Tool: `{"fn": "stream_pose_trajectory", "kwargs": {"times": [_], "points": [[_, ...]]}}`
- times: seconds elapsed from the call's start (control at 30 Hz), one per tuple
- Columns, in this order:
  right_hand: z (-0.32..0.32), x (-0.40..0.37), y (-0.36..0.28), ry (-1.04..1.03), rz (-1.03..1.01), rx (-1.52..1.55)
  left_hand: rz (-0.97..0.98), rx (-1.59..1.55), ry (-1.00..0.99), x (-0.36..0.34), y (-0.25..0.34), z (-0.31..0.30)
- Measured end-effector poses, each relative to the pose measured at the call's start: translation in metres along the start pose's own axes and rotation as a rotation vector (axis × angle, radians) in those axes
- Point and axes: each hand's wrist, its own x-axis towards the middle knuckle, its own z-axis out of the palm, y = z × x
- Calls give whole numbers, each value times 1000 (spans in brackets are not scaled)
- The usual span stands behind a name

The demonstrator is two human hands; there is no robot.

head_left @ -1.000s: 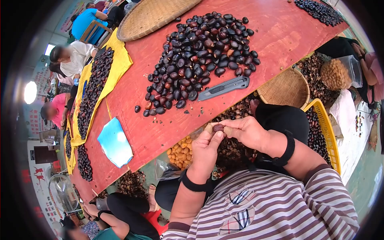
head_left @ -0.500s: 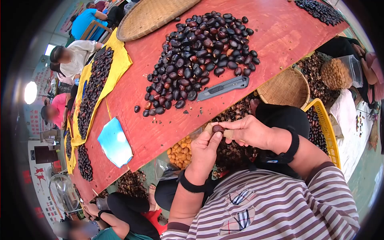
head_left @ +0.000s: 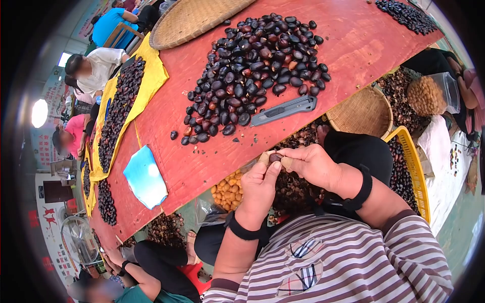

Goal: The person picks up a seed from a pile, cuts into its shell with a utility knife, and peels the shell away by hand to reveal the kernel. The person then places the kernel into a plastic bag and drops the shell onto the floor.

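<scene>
My left hand (head_left: 258, 189) and my right hand (head_left: 312, 165) meet just off the near edge of the red table (head_left: 353, 40). Together they pinch one dark brown chestnut (head_left: 275, 158), its pale kernel showing at both sides between my fingertips. Each wrist wears a black band. A large heap of dark chestnuts (head_left: 255, 70) lies on the table beyond my hands. A grey utility knife (head_left: 284, 110) rests near the table edge, between the heap and my hands.
A clear bag of peeled yellow kernels (head_left: 228, 191) sits below my left hand. Brown shells (head_left: 295, 189) pile on my lap. Nearby are a small woven basket (head_left: 359, 112), a yellow crate (head_left: 411, 166), a woven tray (head_left: 192, 20) and a blue cloth (head_left: 145, 178). Other people sit at left.
My hands stay joined on the chestnut and have shifted slightly upward toward the table edge; my fingers have worked around it a little.
</scene>
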Motion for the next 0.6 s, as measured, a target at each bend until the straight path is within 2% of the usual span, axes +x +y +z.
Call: {"fn": "stream_pose_trajectory", "kwargs": {"times": [0.03, 0.13, 0.23, 0.27, 0.37, 0.47, 0.5, 0.6], "points": [[-3, -1, -9, -34, 117, 57, 1, 27, -8, 1, 0, -1], [-8, 1, -15, -50, 298, 169, -27, -8, -46, 3, 1, -1], [-3, 4, 4, 32, -83, 48, -148, -240, -62, 5, 7, 0], [-2, 3, 8, 47, -137, 5, -200, -345, -65, 6, 9, 1], [3, -1, 2, 82, -237, -188, -235, -351, -2, 6, 10, 1], [4, -2, 4, 1, -186, 68, -142, -116, -53, 3, 11, -3], [3, -5, 0, -57, -121, 234, -122, -99, -70, 2, 14, -4], [-13, -10, -31, -193, 200, 247, -99, -65, -98, -5, 26, -5]]}}
